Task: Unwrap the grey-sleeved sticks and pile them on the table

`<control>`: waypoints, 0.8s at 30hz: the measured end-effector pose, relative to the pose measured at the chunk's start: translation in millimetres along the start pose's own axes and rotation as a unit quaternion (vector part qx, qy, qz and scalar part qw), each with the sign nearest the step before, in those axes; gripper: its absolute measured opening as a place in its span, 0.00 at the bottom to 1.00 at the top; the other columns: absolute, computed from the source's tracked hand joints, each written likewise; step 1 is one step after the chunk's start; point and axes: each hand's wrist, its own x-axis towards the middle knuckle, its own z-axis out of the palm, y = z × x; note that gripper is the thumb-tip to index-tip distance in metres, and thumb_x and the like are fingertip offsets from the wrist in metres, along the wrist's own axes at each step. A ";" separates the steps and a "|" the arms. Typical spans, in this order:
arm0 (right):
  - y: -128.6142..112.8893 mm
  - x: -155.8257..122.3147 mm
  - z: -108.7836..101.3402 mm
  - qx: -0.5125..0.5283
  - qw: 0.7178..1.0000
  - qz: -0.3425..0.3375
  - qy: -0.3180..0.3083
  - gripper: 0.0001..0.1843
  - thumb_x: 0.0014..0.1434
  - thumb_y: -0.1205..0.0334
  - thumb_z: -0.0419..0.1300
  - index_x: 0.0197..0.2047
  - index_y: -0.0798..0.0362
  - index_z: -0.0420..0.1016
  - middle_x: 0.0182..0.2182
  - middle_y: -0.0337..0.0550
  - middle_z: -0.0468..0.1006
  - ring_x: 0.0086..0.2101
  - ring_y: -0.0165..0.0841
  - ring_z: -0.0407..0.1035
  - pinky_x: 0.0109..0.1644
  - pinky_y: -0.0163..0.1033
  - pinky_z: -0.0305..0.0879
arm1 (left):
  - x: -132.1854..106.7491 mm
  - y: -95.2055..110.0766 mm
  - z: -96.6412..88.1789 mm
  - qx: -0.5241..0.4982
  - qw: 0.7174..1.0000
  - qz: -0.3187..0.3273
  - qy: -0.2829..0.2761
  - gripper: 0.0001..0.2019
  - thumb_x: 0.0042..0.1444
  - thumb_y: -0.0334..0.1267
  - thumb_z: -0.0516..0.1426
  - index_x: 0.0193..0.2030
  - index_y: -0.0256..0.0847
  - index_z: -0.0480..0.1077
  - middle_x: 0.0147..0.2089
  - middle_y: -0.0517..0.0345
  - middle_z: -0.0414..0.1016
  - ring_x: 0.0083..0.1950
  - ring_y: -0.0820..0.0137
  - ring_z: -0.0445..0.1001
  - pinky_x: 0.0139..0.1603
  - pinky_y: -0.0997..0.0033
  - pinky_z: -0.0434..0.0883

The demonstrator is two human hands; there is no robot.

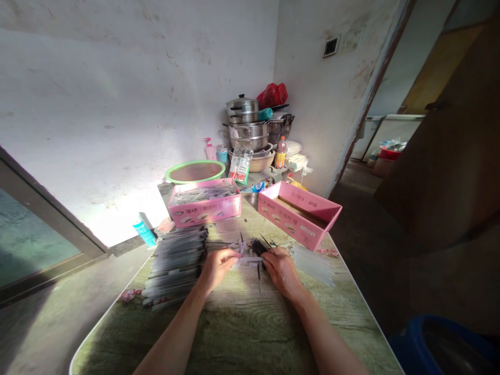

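Observation:
My left hand (216, 265) and my right hand (280, 266) meet over the middle of the table (250, 323). Both pinch a thin clear packet (250, 260) held flat between them. Thin dark sticks (258, 246) lie bunched just beyond my right fingers, and one stick points toward me under the packet. A large pile of grey packed strips (175, 265) lies right beside my left hand. Clear empty sleeves (312, 263) lie to the right of my right hand.
Two pink cardboard boxes stand at the far side: one (205, 208) full of packets, one (299, 213) nearly empty. Behind them are a green-rimmed basin (195, 171), stacked metal pots (246, 127) and bottles. A blue tub (445, 344) sits on the floor at right.

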 end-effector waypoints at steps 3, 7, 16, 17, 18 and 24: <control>17.3 -0.8 -4.6 -0.021 0.999 0.033 0.027 0.15 0.66 0.65 0.52 0.42 0.52 0.82 0.34 0.48 0.79 0.38 0.37 0.70 0.45 0.39 0.64 | 2.7 -4.3 -5.1 0.018 0.999 -0.007 0.045 0.13 0.53 0.41 0.59 0.39 0.38 0.81 0.34 0.52 0.83 0.34 0.64 0.77 0.34 0.69 0.72; 31.1 -0.4 -10.2 -0.073 0.992 0.098 0.034 0.16 0.65 0.66 0.52 0.43 0.52 0.82 0.35 0.48 0.80 0.38 0.36 0.71 0.46 0.38 0.65 | 3.8 -2.3 -3.9 0.022 0.998 0.023 0.062 0.12 0.54 0.39 0.58 0.41 0.39 0.81 0.40 0.50 0.83 0.40 0.62 0.80 0.42 0.66 0.74; 34.7 -2.9 -53.4 -0.238 0.927 0.289 -0.013 0.14 0.60 0.67 0.54 0.38 0.51 0.83 0.33 0.50 0.83 0.32 0.38 0.76 0.34 0.37 0.63 | 11.6 11.7 8.0 0.141 0.981 0.135 -0.006 0.15 0.58 0.31 0.53 0.38 0.45 0.83 0.38 0.53 0.83 0.42 0.62 0.78 0.47 0.63 0.71; 35.5 -3.9 -59.1 -0.257 0.915 0.311 -0.017 0.14 0.60 0.67 0.55 0.38 0.51 0.83 0.32 0.51 0.83 0.32 0.39 0.76 0.33 0.37 0.63 | 12.0 13.3 8.4 0.150 0.979 0.138 -0.012 0.15 0.57 0.31 0.54 0.37 0.46 0.83 0.38 0.53 0.83 0.42 0.61 0.78 0.48 0.62 0.71; 36.2 -4.9 -64.3 -0.271 0.905 0.328 -0.019 0.14 0.59 0.68 0.55 0.38 0.51 0.83 0.32 0.52 0.83 0.32 0.41 0.77 0.33 0.38 0.63 | 12.2 15.0 8.6 0.157 0.978 0.138 -0.017 0.15 0.57 0.31 0.53 0.37 0.47 0.83 0.38 0.54 0.83 0.43 0.61 0.78 0.49 0.62 0.71; 40.8 -9.8 -77.2 -0.291 0.881 0.372 -0.042 0.17 0.55 0.73 0.55 0.41 0.54 0.83 0.33 0.55 0.83 0.36 0.44 0.78 0.35 0.40 0.65 | 10.3 18.5 8.2 0.171 0.977 0.126 -0.027 0.16 0.58 0.30 0.52 0.39 0.44 0.83 0.44 0.52 0.83 0.47 0.59 0.76 0.53 0.60 0.69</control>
